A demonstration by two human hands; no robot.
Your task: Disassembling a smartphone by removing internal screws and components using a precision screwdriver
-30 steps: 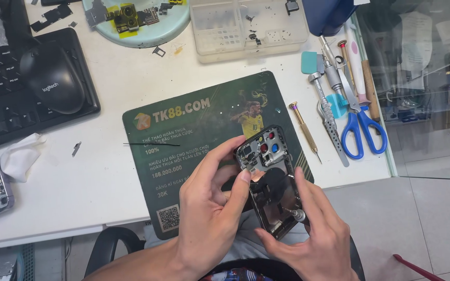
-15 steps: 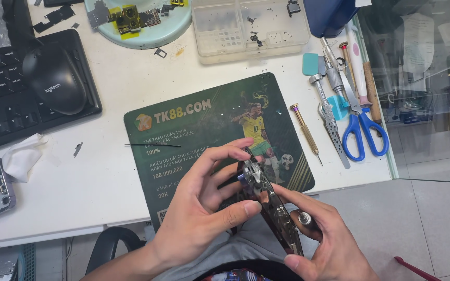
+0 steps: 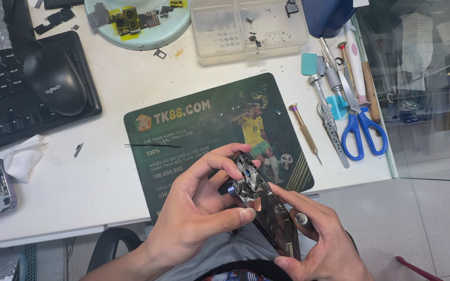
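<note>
Left hand (image 3: 199, 213) curled, thumb and fingers pinching the top of an opened phone (image 3: 264, 208), held tilted on edge over the lap, below the green mat (image 3: 204, 130). Right hand (image 3: 319, 244) cupping the lower end, fingers closed round it, with a screwdriver (image 3: 300, 218) tucked in. Bare metal frame, dark glossy body.

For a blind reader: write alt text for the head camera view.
Two bare hands, left hand and right hand, hold an opened phone on edge over a green mat. Blue scissors and screwdrivers lie to the right.
</note>
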